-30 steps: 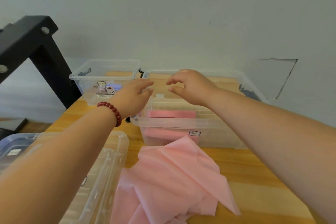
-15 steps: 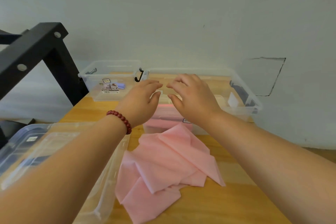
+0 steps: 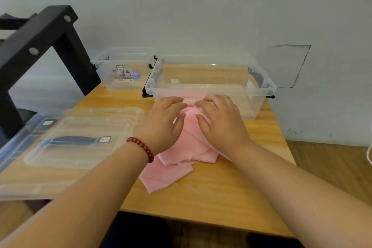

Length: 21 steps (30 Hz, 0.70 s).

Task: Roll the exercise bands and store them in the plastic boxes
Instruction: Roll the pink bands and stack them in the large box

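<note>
Pink band at fingers: left fingers [image 3: 174, 105] and right fingers [image 3: 209, 100] loosely curved, gripping nothing, over the crumpled exercise band [image 3: 181, 171]; contact unclear.
Hands: left hand [image 3: 163, 127] close at 9 o'clock of right hand [image 3: 222, 127].
Band: on wooden table [image 3: 201, 197], 6 o'clock of large clear box [image 3: 211, 86].
Small clear box [image 3: 122, 60]: 11 o'clock.
Lids [image 3: 80, 153]: 9 o'clock.

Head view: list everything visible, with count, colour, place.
Loose pink exercise band: 1 pile, pink, table centre, partly under the hands.
Large clear plastic box: 1, transparent, behind the band, lid off.
Small clear plastic box: 1, transparent, back left.
Clear plastic lids: at least 2, transparent, stacked left.
Black metal frame: 1, black, far left.
Wooden table: 1, light brown.
Red bead bracelet: 1, red, left wrist.
Hands: left hand, right hand, fingers relaxed over the band.
</note>
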Each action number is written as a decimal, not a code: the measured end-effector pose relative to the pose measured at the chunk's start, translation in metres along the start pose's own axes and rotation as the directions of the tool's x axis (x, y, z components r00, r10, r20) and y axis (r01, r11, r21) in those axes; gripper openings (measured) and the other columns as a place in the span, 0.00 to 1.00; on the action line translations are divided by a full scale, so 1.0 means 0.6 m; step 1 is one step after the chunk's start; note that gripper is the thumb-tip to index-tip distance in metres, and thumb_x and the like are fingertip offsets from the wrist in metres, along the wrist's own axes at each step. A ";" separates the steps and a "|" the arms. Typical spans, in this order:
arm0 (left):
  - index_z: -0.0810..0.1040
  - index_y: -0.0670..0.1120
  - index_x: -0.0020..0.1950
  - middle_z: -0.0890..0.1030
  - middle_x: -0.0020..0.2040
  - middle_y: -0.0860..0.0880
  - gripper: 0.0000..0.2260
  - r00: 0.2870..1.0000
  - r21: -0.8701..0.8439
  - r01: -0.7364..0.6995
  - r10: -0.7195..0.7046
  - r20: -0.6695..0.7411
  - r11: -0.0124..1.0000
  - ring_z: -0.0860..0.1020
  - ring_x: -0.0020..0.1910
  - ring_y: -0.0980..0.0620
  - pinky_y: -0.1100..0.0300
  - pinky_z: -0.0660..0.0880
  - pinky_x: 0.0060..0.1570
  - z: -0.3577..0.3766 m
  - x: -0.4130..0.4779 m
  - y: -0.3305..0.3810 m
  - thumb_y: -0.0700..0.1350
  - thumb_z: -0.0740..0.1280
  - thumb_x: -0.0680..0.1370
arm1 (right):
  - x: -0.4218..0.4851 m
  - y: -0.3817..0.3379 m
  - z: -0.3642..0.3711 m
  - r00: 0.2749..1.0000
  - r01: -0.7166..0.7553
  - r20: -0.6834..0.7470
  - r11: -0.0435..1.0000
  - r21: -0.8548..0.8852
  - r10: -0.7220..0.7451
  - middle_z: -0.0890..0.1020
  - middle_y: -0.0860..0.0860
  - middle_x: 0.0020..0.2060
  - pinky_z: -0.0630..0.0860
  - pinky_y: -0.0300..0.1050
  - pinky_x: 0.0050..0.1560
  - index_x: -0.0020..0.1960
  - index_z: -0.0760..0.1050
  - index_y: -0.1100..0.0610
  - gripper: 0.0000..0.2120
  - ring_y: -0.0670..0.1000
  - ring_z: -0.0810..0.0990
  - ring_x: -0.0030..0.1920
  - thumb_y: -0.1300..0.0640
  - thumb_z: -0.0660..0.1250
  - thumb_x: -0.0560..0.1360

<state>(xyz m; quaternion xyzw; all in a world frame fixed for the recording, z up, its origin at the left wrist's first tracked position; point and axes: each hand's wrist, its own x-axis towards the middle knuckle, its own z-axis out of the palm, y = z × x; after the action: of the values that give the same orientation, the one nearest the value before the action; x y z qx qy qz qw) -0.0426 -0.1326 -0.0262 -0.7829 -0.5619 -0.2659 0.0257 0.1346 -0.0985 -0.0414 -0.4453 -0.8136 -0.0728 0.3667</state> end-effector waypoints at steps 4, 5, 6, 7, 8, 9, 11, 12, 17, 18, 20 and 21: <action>0.74 0.45 0.69 0.72 0.70 0.48 0.17 0.992 -0.013 0.099 -0.098 0.081 0.995 0.67 0.70 0.48 0.64 0.58 0.66 0.017 -0.015 0.014 0.47 0.59 0.82 | -0.035 0.004 0.012 0.974 -0.108 0.197 0.994 -0.029 0.111 0.80 0.54 0.55 0.77 0.55 0.54 0.59 0.79 0.54 0.24 0.60 0.77 0.56 0.43 0.55 0.73; 0.71 0.46 0.71 0.70 0.71 0.49 0.17 0.987 -0.007 0.121 -0.120 0.104 0.993 0.65 0.71 0.50 0.65 0.57 0.66 0.023 -0.016 0.014 0.47 0.59 0.82 | -0.041 0.005 0.015 0.950 -0.136 0.278 0.990 -0.048 0.144 0.78 0.54 0.61 0.74 0.55 0.59 0.64 0.77 0.53 0.27 0.60 0.75 0.60 0.40 0.53 0.74; 0.69 0.47 0.73 0.67 0.73 0.51 0.18 0.979 -0.009 0.152 -0.149 0.140 0.988 0.63 0.72 0.52 0.66 0.56 0.66 0.028 -0.016 0.013 0.47 0.58 0.82 | -0.046 0.006 0.017 0.910 -0.167 0.371 0.983 -0.078 0.184 0.74 0.54 0.66 0.70 0.54 0.63 0.69 0.72 0.51 0.28 0.59 0.71 0.65 0.38 0.52 0.76; 0.67 0.48 0.74 0.66 0.74 0.51 0.19 0.969 -0.021 0.180 -0.174 0.178 0.983 0.63 0.72 0.52 0.65 0.56 0.67 0.033 -0.016 0.010 0.48 0.58 0.83 | -0.051 0.008 0.020 0.874 -0.175 0.439 0.978 -0.116 0.208 0.69 0.53 0.71 0.66 0.52 0.66 0.73 0.66 0.50 0.28 0.58 0.68 0.69 0.38 0.53 0.78; 0.65 0.48 0.75 0.65 0.75 0.50 0.20 0.958 -0.036 0.203 -0.191 0.216 0.979 0.62 0.73 0.51 0.62 0.56 0.69 0.039 -0.016 0.007 0.48 0.58 0.83 | -0.058 0.013 0.026 0.859 -0.155 0.471 0.978 -0.141 0.203 0.67 0.51 0.72 0.64 0.50 0.67 0.75 0.62 0.50 0.27 0.56 0.66 0.70 0.40 0.54 0.79; 0.64 0.48 0.75 0.64 0.75 0.49 0.21 0.947 -0.040 0.218 -0.201 0.249 0.975 0.62 0.73 0.50 0.59 0.56 0.70 0.043 -0.016 0.004 0.49 0.58 0.83 | -0.063 0.017 0.031 0.854 -0.145 0.483 0.980 -0.140 0.195 0.69 0.50 0.71 0.65 0.50 0.66 0.75 0.61 0.50 0.26 0.56 0.67 0.69 0.42 0.56 0.80; 0.62 0.48 0.76 0.63 0.76 0.49 0.22 0.932 -0.030 0.242 -0.223 0.286 0.970 0.62 0.73 0.48 0.57 0.57 0.70 0.051 -0.017 -0.001 0.49 0.57 0.83 | -0.073 0.025 0.036 0.880 -0.174 0.437 0.983 -0.061 0.183 0.76 0.51 0.65 0.70 0.50 0.61 0.71 0.69 0.51 0.20 0.58 0.72 0.64 0.51 0.60 0.80; 0.62 0.48 0.76 0.64 0.76 0.49 0.22 0.929 -0.040 0.258 -0.236 0.286 0.965 0.62 0.73 0.47 0.57 0.58 0.70 0.053 -0.020 -0.001 0.49 0.57 0.83 | -0.076 0.029 0.038 0.906 -0.201 0.380 0.980 -0.004 0.187 0.80 0.52 0.59 0.71 0.51 0.56 0.66 0.75 0.53 0.16 0.59 0.74 0.59 0.55 0.61 0.79; 0.66 0.48 0.75 0.70 0.71 0.49 0.24 0.974 -0.128 0.208 -0.194 0.114 0.970 0.65 0.71 0.48 0.60 0.57 0.69 0.058 -0.023 0.003 0.55 0.60 0.81 | -0.074 0.037 0.019 0.945 -0.327 0.113 0.875 0.358 0.306 0.83 0.52 0.44 0.67 0.38 0.43 0.50 0.82 0.57 0.09 0.50 0.76 0.45 0.58 0.63 0.79; 0.66 0.48 0.75 0.69 0.71 0.50 0.24 0.987 -0.136 0.154 -0.145 0.071 0.979 0.64 0.71 0.49 0.62 0.55 0.68 0.056 -0.019 0.007 0.55 0.62 0.80 | -0.071 0.036 0.012 0.943 -0.326 0.086 0.843 0.427 0.321 0.83 0.50 0.44 0.67 0.33 0.43 0.50 0.82 0.56 0.09 0.47 0.76 0.45 0.57 0.63 0.79; 0.67 0.50 0.74 0.70 0.68 0.54 0.24 0.996 -0.178 0.088 -0.083 0.035 0.980 0.63 0.69 0.54 0.66 0.53 0.67 0.046 -0.007 0.016 0.53 0.66 0.79 | -0.063 0.033 -0.003 0.940 -0.317 0.073 0.780 0.539 0.332 0.83 0.45 0.46 0.68 0.30 0.48 0.53 0.82 0.53 0.09 0.43 0.78 0.48 0.56 0.63 0.80; 0.70 0.50 0.72 0.72 0.65 0.56 0.22 0.997 -0.203 0.074 -0.071 0.024 0.976 0.64 0.67 0.56 0.67 0.55 0.66 0.042 0.000 0.020 0.52 0.67 0.78 | -0.060 0.031 -0.010 0.940 -0.315 0.078 0.756 0.573 0.332 0.83 0.43 0.47 0.69 0.30 0.50 0.54 0.81 0.51 0.08 0.40 0.78 0.50 0.56 0.63 0.80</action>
<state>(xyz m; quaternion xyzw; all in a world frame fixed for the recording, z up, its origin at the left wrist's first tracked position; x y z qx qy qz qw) -0.0223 -0.1287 -0.0449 -0.7624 -0.5602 -0.3165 -0.0691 0.1642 -0.1145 -0.0648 -0.4454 -0.7024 0.2355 0.5028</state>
